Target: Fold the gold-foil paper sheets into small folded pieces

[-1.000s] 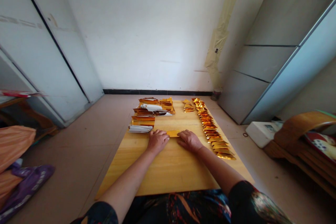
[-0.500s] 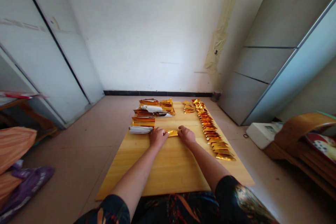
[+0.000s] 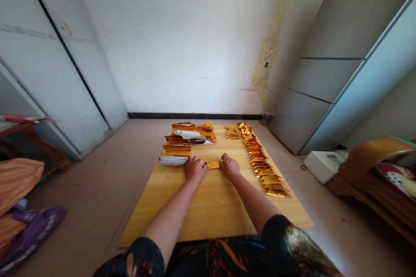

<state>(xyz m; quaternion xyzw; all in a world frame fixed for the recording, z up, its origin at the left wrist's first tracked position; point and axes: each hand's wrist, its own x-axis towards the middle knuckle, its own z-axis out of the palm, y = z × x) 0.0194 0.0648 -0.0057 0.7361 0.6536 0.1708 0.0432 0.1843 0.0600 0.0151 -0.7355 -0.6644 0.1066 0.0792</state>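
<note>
A small gold foil paper [image 3: 213, 165] lies on a wooden board [image 3: 208, 212] on the floor. My left hand [image 3: 195, 168] is closed on its left end and my right hand [image 3: 229, 166] is closed on its right end, fingers curled down. Stacks of gold foil sheets [image 3: 182, 143] sit just beyond my left hand, with a white-edged stack [image 3: 173, 160] nearest it. A long row of folded gold pieces [image 3: 261, 162] runs along the board's right side, and a smaller group of folded pieces [image 3: 232, 132] lies at the far end.
A refrigerator [image 3: 334, 73] stands at the right, with a white appliance [image 3: 323, 165] and a wooden chair [image 3: 380, 169] beside it. White cabinet doors [image 3: 48, 73] are at the left. Orange and purple bags [image 3: 22, 207] lie on the floor at left.
Both hands have shifted slightly farther along the board and closer together on the gold paper; the visible strip between them has shrunk.
</note>
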